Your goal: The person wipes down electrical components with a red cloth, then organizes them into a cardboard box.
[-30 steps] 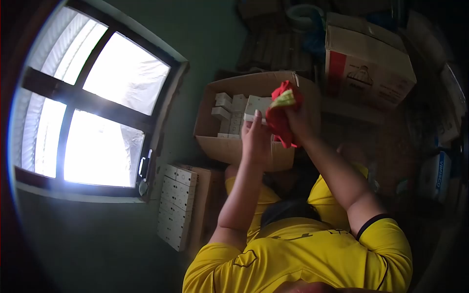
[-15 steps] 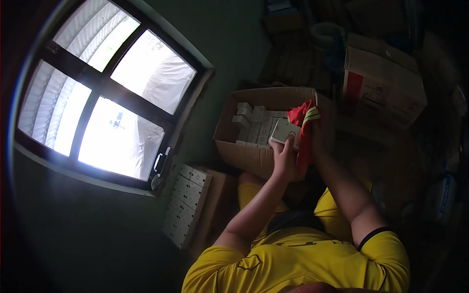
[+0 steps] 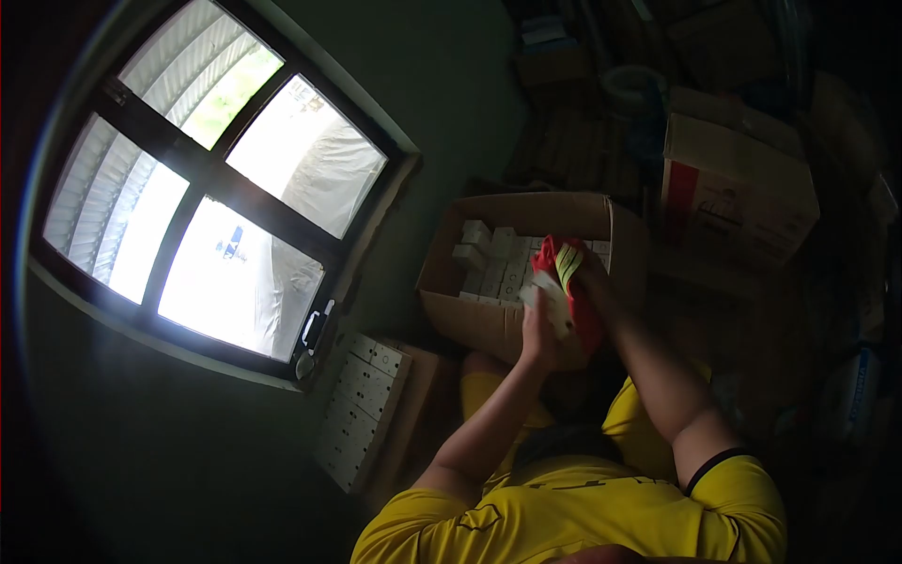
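My left hand (image 3: 539, 331) is closed around a white box (image 3: 559, 305), held tilted over the near side of an open cardboard carton (image 3: 470, 320). A red cloth (image 3: 588, 324) with yellow-green stripes is bunched in my right hand (image 3: 592, 274) and lies against the box. The right fingers are mostly dark and partly covered by the cloth, but they grip it. Inside the carton stand rows of small white boxes (image 3: 507, 273), with a few stacked higher at the left.
White boxes (image 3: 362, 390) are stacked on a brown carton (image 3: 423, 390) below the window (image 3: 225, 188) at the left. A large closed carton (image 3: 742, 183) with a red stripe stands at the right. More boxes and bundles lie in the dark behind.
The white box has turned from its broad face to a steeper tilt. My right hand and the red cloth have moved across it to the left. The view has shifted slightly.
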Action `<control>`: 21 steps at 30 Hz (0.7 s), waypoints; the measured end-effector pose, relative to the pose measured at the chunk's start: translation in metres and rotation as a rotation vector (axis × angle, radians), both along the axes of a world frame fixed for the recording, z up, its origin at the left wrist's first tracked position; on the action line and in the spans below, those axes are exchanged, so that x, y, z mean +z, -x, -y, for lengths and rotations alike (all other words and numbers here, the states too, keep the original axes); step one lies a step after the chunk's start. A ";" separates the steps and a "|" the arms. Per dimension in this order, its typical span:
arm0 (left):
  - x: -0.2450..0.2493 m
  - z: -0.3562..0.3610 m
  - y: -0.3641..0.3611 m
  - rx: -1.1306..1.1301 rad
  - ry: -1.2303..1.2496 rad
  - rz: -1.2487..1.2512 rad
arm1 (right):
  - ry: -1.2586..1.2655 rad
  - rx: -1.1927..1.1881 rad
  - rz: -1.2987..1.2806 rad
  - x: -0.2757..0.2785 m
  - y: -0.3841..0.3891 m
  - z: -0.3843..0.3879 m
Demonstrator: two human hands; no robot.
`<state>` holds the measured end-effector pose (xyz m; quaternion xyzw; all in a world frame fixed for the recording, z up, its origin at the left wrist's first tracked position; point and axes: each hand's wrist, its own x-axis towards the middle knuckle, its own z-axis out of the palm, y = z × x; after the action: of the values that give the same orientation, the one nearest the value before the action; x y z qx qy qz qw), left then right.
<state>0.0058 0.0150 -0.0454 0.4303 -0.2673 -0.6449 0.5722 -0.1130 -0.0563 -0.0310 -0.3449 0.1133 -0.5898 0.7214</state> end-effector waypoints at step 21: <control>0.018 -0.002 -0.013 0.062 0.342 0.596 | -0.196 -0.544 -0.112 0.007 -0.016 -0.035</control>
<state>0.0186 0.0175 -0.0271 0.5055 -0.5139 -0.4189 0.5522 -0.0967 -0.0212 -0.0237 -0.2627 0.2976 -0.7279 0.5592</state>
